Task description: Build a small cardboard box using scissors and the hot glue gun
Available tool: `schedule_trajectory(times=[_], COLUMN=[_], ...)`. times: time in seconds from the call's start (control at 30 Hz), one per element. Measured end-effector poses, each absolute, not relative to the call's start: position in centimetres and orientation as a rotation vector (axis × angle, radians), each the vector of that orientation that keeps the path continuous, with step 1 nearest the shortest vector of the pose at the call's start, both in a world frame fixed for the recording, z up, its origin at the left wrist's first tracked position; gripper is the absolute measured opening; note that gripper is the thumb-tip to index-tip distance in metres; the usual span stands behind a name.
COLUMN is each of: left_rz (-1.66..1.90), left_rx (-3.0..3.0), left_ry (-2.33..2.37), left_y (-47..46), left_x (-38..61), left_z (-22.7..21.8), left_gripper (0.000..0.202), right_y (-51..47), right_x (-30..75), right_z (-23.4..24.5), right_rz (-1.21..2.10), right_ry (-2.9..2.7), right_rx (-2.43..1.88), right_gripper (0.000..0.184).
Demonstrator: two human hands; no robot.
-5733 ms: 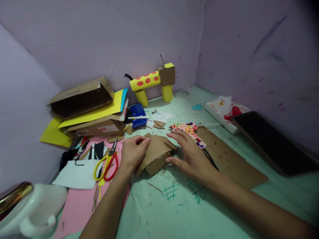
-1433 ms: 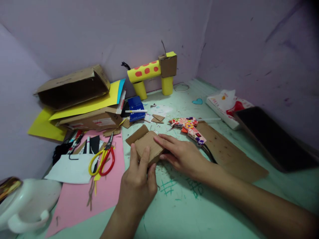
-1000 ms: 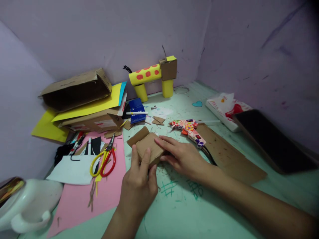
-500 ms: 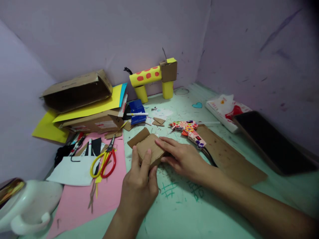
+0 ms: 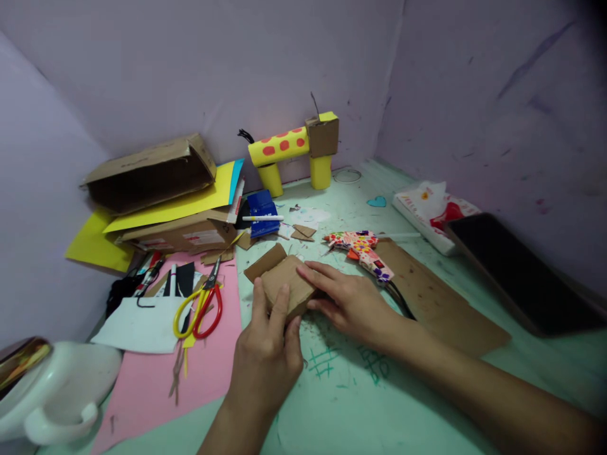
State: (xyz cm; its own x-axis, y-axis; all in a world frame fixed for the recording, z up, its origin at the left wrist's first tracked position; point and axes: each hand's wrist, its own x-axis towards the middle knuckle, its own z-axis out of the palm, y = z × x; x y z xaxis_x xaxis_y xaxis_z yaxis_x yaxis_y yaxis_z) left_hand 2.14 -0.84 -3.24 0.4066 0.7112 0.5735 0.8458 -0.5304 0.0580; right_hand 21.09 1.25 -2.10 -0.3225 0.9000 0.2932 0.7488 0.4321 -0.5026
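Observation:
A small cardboard box (image 5: 289, 282) with one flap raised at its left rests between both hands over the green tabletop. My left hand (image 5: 268, 344) grips its near left side, with fingers on top and the thumb at the front face. From the right, my right hand (image 5: 346, 303) holds the box too, its fingertips on the upper edge and side. A floral glue gun (image 5: 360, 249) lies just beyond my right hand. Left of the hands are scissors (image 5: 202, 309) with yellow and red handles, on pink paper (image 5: 208, 373).
A yellow paper-and-cardboard animal figure (image 5: 279, 148) stands by the back wall. Cardboard boxes (image 5: 152, 170) and coloured paper are stacked at back left. At right are a flat cardboard sheet (image 5: 427, 297), a tissue pack (image 5: 422, 215) and a dark phone-like slab (image 5: 516, 272). A white mug (image 5: 61, 392) is at lower left.
The whole view has shifted very slightly. Both hands keep the same hold on the cardboard box.

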Motion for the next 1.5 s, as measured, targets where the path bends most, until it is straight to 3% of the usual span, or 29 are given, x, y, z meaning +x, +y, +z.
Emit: schedule_trajectory(times=[1.5], left_rz=[-0.86], left_rx=[-2.374], left_ry=[-1.361], left_y=[-0.92], left_x=[2.49], left_z=[-3.76], left_gripper=[0.048], right_y=[1.37], right_x=[20.82], right_z=[-2.49], right_rz=[0.418], right_ry=[-2.129], right_rx=[-1.335], right_gripper=[0.054])
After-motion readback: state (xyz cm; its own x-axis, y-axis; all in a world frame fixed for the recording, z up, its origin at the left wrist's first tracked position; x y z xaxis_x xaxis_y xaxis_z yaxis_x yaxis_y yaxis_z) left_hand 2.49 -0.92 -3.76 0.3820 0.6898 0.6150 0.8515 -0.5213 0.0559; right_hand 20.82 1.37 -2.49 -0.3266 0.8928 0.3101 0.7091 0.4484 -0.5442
